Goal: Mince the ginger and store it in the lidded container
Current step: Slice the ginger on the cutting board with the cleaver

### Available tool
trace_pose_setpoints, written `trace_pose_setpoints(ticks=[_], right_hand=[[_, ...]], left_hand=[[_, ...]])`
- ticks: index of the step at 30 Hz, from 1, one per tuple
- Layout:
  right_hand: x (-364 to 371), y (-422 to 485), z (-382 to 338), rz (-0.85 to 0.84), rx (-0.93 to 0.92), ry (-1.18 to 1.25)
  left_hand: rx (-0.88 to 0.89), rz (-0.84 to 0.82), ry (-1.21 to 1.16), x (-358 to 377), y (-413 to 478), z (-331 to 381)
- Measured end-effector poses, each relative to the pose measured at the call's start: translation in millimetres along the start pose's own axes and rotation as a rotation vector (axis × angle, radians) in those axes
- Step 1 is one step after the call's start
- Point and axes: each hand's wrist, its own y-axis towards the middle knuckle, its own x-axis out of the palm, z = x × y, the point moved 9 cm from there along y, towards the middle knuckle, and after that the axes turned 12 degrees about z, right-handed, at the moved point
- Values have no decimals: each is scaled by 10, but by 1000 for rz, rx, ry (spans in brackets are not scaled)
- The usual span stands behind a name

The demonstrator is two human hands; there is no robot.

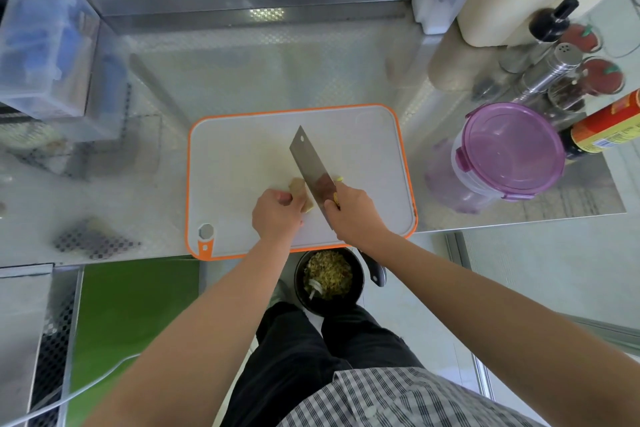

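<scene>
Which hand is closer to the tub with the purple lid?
Right. The right hand, gripping the cleaver, is left of the tub over the cutting board. The left hand holds the ginger farther away, beyond the blade.

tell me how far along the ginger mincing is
Early on. Done: the ginger is set on the cutting board. In hand: the left hand grips it and the right hand holds the cleaver beside it; no minced pile shows. Left: the mincing, then filling the lidded container, closed to the board's right.
</scene>
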Motion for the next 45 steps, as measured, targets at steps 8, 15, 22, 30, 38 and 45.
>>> trace_pose_setpoints(ticks=[8,15,22,30,38,45], right_hand=[[37,22,22,97,-12,-43],[107,17,19,93,-22,-105],[151,4,38,64,-16,-150],[258,62,18,65,-14,-203],[-159,171,-9,135,-55,-111],[-326,114,240,191,1,-135]], left_hand=[[54,12,49,50,54,-56],[49,12,44,58,55,-57],[58,-16,34,98,77,-49],[189,-32,133,85,50,65],[200,44,199,-153,21,147],[224,25,267,-102,30,202]])
